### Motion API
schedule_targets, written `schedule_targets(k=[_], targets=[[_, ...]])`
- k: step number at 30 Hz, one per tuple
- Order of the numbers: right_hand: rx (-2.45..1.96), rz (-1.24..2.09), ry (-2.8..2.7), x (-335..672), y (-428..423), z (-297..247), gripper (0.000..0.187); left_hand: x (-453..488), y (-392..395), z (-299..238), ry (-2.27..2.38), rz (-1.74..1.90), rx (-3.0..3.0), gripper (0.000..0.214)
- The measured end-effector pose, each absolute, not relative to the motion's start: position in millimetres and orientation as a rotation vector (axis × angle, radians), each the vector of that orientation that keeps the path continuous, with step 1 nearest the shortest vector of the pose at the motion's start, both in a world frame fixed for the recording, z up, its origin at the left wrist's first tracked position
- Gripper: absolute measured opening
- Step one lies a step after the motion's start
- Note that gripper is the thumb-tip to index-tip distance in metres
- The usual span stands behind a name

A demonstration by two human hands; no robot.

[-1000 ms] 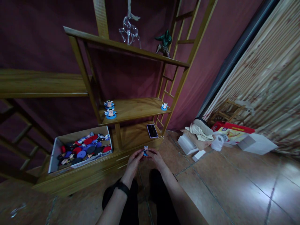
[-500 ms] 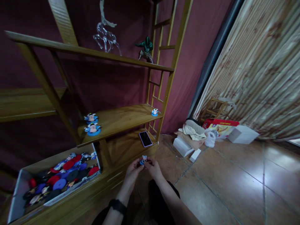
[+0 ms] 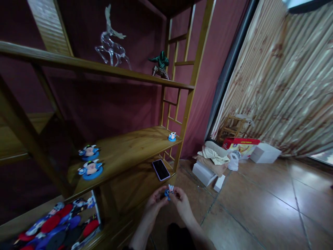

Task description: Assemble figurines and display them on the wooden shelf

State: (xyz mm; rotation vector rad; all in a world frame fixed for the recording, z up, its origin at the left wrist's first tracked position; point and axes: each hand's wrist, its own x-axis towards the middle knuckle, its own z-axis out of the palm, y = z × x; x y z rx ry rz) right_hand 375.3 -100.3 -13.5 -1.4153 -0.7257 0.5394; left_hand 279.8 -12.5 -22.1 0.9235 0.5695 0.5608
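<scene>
Between my two hands is a small blue-and-white figurine (image 3: pixel 169 190), held in front of the lower shelf. My left hand (image 3: pixel 156 200) pinches its left side, and my right hand (image 3: pixel 180 199) grips it from the right. The fingers cover part of it. Up on the middle shelf (image 3: pixel 130 146), two figurines on round blue bases, a rear one (image 3: pixel 89 152) and a front one (image 3: pixel 91 169), stand at the left end. A similar small figurine (image 3: pixel 172 136) stands at the right end.
A box (image 3: pixel 96 210) of jumbled figurines with red, blue and black bases sits lower left. A phone (image 3: pixel 160 170) lies on the lower shelf. Above stand a clear deer ornament (image 3: pixel 112 48) and a green-clad figure (image 3: pixel 160 65). White boxes (image 3: pixel 204 173) and a bag (image 3: pixel 233 161) are on the floor.
The view has shifted nearer to the shelf, so the box now reaches out of frame at lower left. Both hands still hold the figurine, appearing slightly lower and further right.
</scene>
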Motion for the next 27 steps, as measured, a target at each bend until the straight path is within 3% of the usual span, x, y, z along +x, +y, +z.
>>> schedule_targets(k=[4,12,15,21,27], targets=[[-1.334,0.604,-0.804,377.9,-89.5,25.6,0.024,263.5,-2.1,-6.9,0.629,0.59,0.883,0.049],[-1.278,0.228,-1.204,438.7,-26.0,197.9,0.022,255.8,12.2,-10.0,0.681,0.635,0.738,0.047],[-1.293,0.201,-1.295,479.2,23.7,237.8,0.02,260.7,10.3,-15.4,0.714,0.593,0.76,0.045],[-1.791,0.093,-1.405,537.6,105.4,245.5,0.009,271.6,11.2,-25.2,0.751,0.581,0.788,0.042],[-2.107,0.082,-1.55,544.7,126.1,233.3,0.009,280.6,16.6,-26.8,0.78,0.552,0.774,0.036]])
